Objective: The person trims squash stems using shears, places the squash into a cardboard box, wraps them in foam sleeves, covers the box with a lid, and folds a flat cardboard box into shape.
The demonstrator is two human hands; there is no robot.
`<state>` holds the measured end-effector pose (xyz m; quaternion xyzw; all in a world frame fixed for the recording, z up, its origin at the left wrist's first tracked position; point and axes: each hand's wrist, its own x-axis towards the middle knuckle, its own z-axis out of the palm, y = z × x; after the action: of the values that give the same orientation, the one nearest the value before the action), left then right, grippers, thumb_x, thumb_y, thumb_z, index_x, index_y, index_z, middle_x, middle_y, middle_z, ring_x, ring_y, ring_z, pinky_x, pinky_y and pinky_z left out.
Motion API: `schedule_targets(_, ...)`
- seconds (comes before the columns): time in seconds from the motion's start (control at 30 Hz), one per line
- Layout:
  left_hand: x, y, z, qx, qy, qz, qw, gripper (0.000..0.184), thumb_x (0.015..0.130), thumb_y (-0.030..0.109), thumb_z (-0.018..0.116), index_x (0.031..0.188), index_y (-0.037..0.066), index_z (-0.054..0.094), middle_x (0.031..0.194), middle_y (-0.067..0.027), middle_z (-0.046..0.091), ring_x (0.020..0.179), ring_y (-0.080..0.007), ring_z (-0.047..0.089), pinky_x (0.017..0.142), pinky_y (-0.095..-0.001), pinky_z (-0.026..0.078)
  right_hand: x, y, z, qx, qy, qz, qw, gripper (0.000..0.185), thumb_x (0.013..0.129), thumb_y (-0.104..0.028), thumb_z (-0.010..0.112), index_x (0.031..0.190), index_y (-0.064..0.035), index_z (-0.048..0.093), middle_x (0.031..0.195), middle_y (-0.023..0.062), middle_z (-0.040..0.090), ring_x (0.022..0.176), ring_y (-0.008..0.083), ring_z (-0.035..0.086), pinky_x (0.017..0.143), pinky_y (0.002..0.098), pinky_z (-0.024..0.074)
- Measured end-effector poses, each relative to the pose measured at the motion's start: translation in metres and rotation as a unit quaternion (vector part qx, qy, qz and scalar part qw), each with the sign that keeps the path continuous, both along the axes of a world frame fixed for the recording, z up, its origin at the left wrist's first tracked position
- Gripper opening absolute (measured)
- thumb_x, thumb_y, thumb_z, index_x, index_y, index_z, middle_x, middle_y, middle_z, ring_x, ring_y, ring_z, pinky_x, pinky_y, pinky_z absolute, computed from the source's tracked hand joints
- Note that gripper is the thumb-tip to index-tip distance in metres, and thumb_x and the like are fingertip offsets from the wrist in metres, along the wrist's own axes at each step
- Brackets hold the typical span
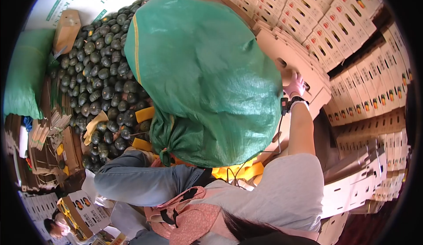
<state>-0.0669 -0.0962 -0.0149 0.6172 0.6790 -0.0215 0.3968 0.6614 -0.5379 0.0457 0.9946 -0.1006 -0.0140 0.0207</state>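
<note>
A large, full green sack (202, 73) fills the middle of the view, its tied neck at the lower left near my bent leg. At its right edge, my right hand (294, 85) has its fingers curled against a piece of brown cardboard, beside stacked flat cardboard (315, 84). A dark device with a cable is strapped to my right wrist. My left hand does not show. Yellow pieces (240, 171) lie partly hidden below the sack.
Dark green squashes (103, 73) are heaped on the left, beside another green sack (28, 68). Printed cartons (304, 15) stand stacked at the right. Another person (57, 225) is at the lower left, near an open box (86, 214).
</note>
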Motion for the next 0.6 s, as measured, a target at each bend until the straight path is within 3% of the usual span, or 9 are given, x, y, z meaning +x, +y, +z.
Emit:
schedule_targets(0.07,-0.005,0.003,0.001,0.004,-0.003,0.016,1.0,0.055,0.081,0.016,0.057,0.133,0.01,0.04,0.118,-0.0087,0.051,0.104,-0.0218,0.05,0.092,-0.0322,0.039,0.014,0.011,-0.011,-0.06,-0.008,0.021,0.998,0.089,0.062,-0.017,0.075,0.137,-0.0281,0.028,0.134,0.0065,0.035,0.127,0.0279,0.034,0.098,0.0461,0.035)
schedule_targets(0.2,-0.019,0.005,-0.002,0.005,-0.011,0.054,0.998,0.056,0.08,0.014,0.057,0.133,0.01,0.04,0.119,-0.0081,0.051,0.105,-0.0215,0.049,0.093,-0.032,0.039,0.024,0.02,-0.004,-0.149,-0.008,0.077,0.986,0.08,0.063,-0.015,0.074,0.131,-0.0253,0.034,0.123,0.0058,0.044,0.118,0.0249,0.042,0.091,0.0453,0.0391)
schedule_targets(0.3,-0.04,0.01,-0.002,0.009,-0.017,0.082,0.996,0.056,0.08,0.013,0.057,0.133,0.01,0.04,0.12,-0.0077,0.051,0.106,-0.0213,0.049,0.093,-0.0318,0.039,0.016,0.026,0.023,-0.171,0.057,0.116,0.977,0.071,0.064,-0.017,0.073,0.126,-0.0215,0.038,0.122,0.0061,0.044,0.118,0.0252,0.042,0.09,0.0421,0.0387)
schedule_targets(0.4,-0.06,0.017,-0.004,0.009,-0.026,0.108,0.994,0.057,0.079,0.011,0.057,0.133,0.01,0.04,0.12,-0.0073,0.05,0.106,-0.021,0.049,0.094,-0.0317,0.038,0.025,0.01,0.009,-0.136,-0.023,0.145,0.98,0.069,0.065,-0.019,0.07,0.126,-0.0181,0.038,0.123,0.0069,0.043,0.119,0.0262,0.041,0.094,0.0426,0.0362)
schedule_targets(0.5,-0.094,0.024,-0.004,0.013,-0.032,0.142,0.989,0.057,0.079,0.01,0.057,0.133,0.009,0.039,0.121,-0.0069,0.05,0.107,-0.0208,0.048,0.094,-0.0315,0.038,0.03,0.005,0.066,-0.183,-0.042,0.065,0.98,0.068,0.065,-0.021,0.068,0.126,-0.0149,0.037,0.124,0.0076,0.042,0.12,0.0264,0.04,0.099,0.0429,0.0326)
schedule_targets(0.6,-0.133,0.028,-0.002,0.013,-0.045,0.174,0.984,0.058,0.079,0.009,0.057,0.133,0.009,0.039,0.121,-0.0065,0.05,0.108,-0.0206,0.048,0.095,-0.0313,0.038,0.054,-0.019,0.107,-0.156,-0.026,0.007,0.987,0.08,0.06,-0.023,0.074,0.129,-0.0135,0.034,0.129,0.0083,0.041,0.123,0.0254,0.039,0.102,0.0435,0.032)
